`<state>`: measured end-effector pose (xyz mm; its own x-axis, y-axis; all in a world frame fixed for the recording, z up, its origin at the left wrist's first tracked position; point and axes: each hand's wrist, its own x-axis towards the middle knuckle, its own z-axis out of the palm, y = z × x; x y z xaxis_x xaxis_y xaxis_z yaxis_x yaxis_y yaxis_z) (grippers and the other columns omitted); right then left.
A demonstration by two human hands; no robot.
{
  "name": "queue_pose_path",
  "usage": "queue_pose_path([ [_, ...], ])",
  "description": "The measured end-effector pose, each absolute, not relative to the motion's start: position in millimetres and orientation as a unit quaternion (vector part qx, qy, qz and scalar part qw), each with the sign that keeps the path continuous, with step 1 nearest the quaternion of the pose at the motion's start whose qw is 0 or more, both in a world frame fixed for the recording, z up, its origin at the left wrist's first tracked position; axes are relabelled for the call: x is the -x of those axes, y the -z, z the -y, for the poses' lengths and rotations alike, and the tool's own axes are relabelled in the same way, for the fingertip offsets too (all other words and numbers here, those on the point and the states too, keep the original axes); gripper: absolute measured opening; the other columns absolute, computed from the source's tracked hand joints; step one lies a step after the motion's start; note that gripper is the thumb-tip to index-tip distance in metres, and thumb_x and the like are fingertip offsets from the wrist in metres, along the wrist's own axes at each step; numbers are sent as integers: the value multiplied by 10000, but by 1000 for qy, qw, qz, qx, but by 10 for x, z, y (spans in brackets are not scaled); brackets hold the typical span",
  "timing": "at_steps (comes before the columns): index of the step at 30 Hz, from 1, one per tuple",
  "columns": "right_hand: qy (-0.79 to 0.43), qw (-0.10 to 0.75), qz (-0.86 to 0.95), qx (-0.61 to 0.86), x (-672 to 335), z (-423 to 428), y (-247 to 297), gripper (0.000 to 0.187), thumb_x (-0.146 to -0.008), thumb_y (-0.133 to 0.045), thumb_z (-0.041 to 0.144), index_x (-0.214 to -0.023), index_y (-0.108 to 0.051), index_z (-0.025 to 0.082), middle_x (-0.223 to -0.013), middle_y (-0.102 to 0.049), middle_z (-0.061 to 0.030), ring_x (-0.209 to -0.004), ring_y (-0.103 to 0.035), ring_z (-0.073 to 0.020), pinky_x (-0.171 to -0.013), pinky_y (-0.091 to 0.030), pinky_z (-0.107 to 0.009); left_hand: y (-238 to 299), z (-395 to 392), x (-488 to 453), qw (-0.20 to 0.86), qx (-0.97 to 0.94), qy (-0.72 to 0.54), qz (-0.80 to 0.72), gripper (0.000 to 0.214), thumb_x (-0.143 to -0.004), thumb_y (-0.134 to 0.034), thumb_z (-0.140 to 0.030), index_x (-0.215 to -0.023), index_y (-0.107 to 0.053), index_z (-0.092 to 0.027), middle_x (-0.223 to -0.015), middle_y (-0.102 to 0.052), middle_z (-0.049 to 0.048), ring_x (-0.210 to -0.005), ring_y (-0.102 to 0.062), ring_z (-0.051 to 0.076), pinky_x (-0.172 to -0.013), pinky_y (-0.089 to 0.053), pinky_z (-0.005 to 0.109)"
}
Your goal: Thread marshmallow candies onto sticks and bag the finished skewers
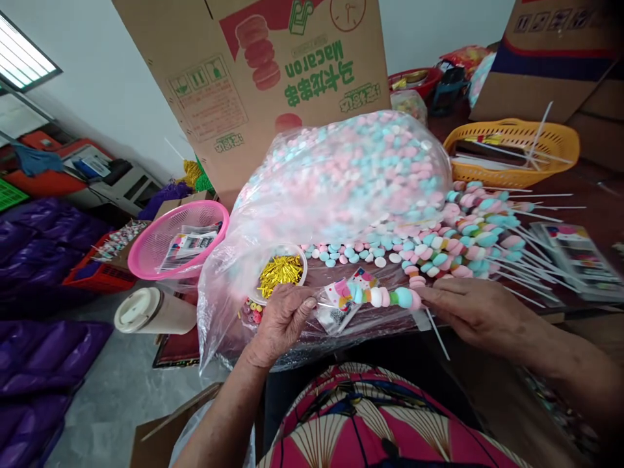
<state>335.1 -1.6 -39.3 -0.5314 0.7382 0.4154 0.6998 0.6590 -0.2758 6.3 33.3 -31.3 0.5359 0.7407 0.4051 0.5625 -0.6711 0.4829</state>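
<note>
A skewer of pink, blue and white marshmallows with green and orange pieces (385, 297) lies level between my hands. My left hand (285, 320) has its fingers closed round the thin white stick at the left end. At the other end, the fingers of my right hand (475, 316) pinch the last pink marshmallow. Under the skewer's left part is a small printed plastic packet (336, 320). A white tub (305, 263) of gold twist ties (280, 273) stands behind my left hand. Another skewer's stick (437, 335) sticks out over the table edge.
Behind lies a big clear bag of loose marshmallows (341, 169), some spilled in front. Finished-looking skewers (468, 240) are heaped at right, beside flat packets (575, 257). An orange basket (517, 172), a pink basket (141, 250), a lidded cup (160, 312) and a cardboard box (205, 78) stand around.
</note>
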Motion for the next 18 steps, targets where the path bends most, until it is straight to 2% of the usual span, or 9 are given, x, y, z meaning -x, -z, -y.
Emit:
queue_pose_path([
  [4,-17,232,874,426,-3396,18,330,303,-860,-395,139,-999,-644,241,-740,-663,-55,-685,-620,-188,-578,-433,-282,202,-406,-102,112,-903,-210,-357,267,-925,-414,-321,-956,-643,-189,-819,-695,55,-745,-570,160,-715,-386,300],
  [11,-18,245,883,401,-3374,17,323,341,-867,-372,102,-1054,-630,224,-707,-655,-33,-683,-627,-167,-597,-443,-264,101,-499,-119,123,-919,-162,-337,287,-932,-405,-325,-836,-626,-170,-700,-640,24,-666,-537,136,-688,-365,272],
  [18,-97,273,875,387,-3385,81,397,348,-857,-417,111,-1109,-618,242,-872,-701,-43,-774,-660,-166,-644,-499,-245,71,-573,-102,168,-919,-139,-329,295,-933,-403,-318,-810,-614,-154,-713,-632,29,-685,-550,129,-693,-387,252],
])
